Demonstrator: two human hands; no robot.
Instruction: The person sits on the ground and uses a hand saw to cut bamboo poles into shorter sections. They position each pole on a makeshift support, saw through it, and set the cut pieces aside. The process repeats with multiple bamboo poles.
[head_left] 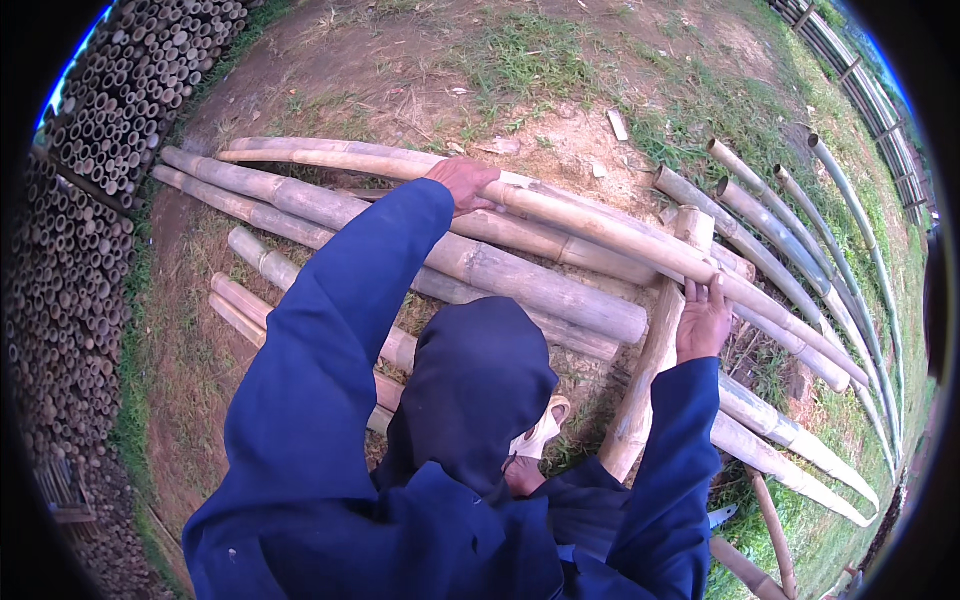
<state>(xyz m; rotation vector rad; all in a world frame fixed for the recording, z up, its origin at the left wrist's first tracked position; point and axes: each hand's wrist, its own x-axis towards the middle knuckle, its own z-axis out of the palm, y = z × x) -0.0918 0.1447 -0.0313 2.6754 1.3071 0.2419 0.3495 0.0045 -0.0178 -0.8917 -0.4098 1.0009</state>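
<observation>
Fingers of left hand (462,182) curl over long pole (600,232), right hand (703,322) flat w/ open fingers beside it on cross log (655,350), prob. steadying pole.

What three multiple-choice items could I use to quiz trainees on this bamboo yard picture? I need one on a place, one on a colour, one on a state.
1. Where is the left hand?
A. On the long pale bamboo pole lying across the pile
B. On the grass
C. On the stacked poles at the left edge

2. What colour are the sleeves?
A. Red
B. Dark blue
C. White

3. How is the right hand placed?
A. Hanging free in the air
B. Closed round a knife
C. Fingers laid against the crosswise post just under the long pole

Answers: 1 A, the palm lies on that pole; 2 B, both arms are clad in blue; 3 C, the fingers rest on the post's side.
</observation>
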